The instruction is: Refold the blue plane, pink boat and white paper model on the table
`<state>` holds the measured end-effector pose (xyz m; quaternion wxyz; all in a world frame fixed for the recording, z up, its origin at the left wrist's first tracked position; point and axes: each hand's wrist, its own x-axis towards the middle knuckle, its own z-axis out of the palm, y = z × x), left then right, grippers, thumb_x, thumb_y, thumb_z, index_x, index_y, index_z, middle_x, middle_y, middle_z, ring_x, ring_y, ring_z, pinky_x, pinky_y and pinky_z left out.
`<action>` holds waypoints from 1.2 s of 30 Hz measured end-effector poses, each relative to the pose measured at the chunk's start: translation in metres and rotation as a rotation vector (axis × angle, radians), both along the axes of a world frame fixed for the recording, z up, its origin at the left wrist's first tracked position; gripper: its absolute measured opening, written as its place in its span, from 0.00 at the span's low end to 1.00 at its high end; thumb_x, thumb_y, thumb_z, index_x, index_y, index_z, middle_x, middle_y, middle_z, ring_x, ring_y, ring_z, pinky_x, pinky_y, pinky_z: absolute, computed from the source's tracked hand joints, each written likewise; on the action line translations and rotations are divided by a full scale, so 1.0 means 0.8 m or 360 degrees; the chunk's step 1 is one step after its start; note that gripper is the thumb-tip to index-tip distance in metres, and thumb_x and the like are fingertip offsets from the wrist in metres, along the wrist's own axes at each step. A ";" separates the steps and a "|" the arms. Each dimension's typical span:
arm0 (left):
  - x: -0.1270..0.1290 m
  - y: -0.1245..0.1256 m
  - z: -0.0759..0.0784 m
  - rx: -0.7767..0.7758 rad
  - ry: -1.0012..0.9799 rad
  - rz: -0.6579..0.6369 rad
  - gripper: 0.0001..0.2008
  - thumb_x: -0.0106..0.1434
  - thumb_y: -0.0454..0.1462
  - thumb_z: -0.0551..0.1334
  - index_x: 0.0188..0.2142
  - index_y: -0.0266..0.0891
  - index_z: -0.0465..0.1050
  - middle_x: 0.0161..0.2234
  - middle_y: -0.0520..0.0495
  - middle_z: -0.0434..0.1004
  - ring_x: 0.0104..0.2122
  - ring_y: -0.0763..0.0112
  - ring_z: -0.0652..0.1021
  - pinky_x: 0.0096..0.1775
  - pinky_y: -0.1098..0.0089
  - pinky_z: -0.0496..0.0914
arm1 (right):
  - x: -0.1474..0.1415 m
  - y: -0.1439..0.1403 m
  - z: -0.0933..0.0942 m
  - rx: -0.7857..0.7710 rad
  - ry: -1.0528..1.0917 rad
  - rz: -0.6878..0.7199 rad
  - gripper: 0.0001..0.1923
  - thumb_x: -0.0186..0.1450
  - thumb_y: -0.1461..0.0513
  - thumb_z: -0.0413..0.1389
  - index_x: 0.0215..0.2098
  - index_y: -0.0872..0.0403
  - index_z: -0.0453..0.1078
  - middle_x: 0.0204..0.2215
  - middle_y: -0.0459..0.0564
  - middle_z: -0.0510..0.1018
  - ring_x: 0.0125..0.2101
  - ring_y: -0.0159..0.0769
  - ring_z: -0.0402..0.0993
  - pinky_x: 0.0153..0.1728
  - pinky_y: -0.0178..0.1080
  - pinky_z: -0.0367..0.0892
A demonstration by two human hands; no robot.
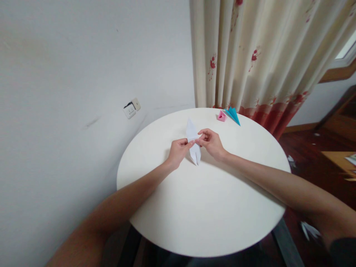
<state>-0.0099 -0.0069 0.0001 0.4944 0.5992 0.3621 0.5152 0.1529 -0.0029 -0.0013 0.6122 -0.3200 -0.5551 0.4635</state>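
A folded white paper piece (192, 134), long and pointed at both ends, lies on the round white table (211, 207). My left hand (178, 151) pinches its middle from the left with thumb and forefinger. My right hand (211, 142) pinches the same middle fold from the right. The lower tip of the paper is split into two points below my fingers.
A small pink folded paper (221, 116) and a teal folded paper (233, 115) sit near the table's far edge. A floral curtain (264, 55) hangs behind. A wall socket (131, 108) is at the left. Paper scraps lie on the wooden floor (314, 144) at the right.
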 end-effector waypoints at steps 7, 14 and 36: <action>0.001 -0.002 0.004 -0.0063 -0.0081 0.0078 0.20 0.52 0.47 0.73 0.36 0.34 0.76 0.29 0.46 0.81 0.30 0.65 0.79 0.37 0.66 0.71 | 0.000 -0.002 0.002 -0.0001 -0.0068 0.0053 0.20 0.53 0.57 0.67 0.41 0.53 0.68 0.18 0.37 0.70 0.20 0.29 0.65 0.24 0.34 0.64; 0.004 -0.006 0.009 0.0023 -0.0111 0.0071 0.28 0.56 0.44 0.70 0.50 0.42 0.59 0.24 0.55 0.77 0.24 0.68 0.79 0.31 0.70 0.71 | 0.000 -0.003 0.003 0.0036 -0.0098 -0.0003 0.12 0.56 0.57 0.64 0.35 0.53 0.70 0.18 0.39 0.70 0.20 0.29 0.65 0.24 0.35 0.64; -0.009 -0.014 0.031 0.0152 0.0311 0.0036 0.24 0.59 0.51 0.67 0.17 0.37 0.67 0.16 0.55 0.58 0.18 0.78 0.59 0.22 0.71 0.51 | 0.011 -0.007 0.012 0.0223 -0.0496 -0.0141 0.20 0.59 0.47 0.61 0.23 0.55 0.71 0.19 0.44 0.69 0.21 0.30 0.59 0.24 0.36 0.54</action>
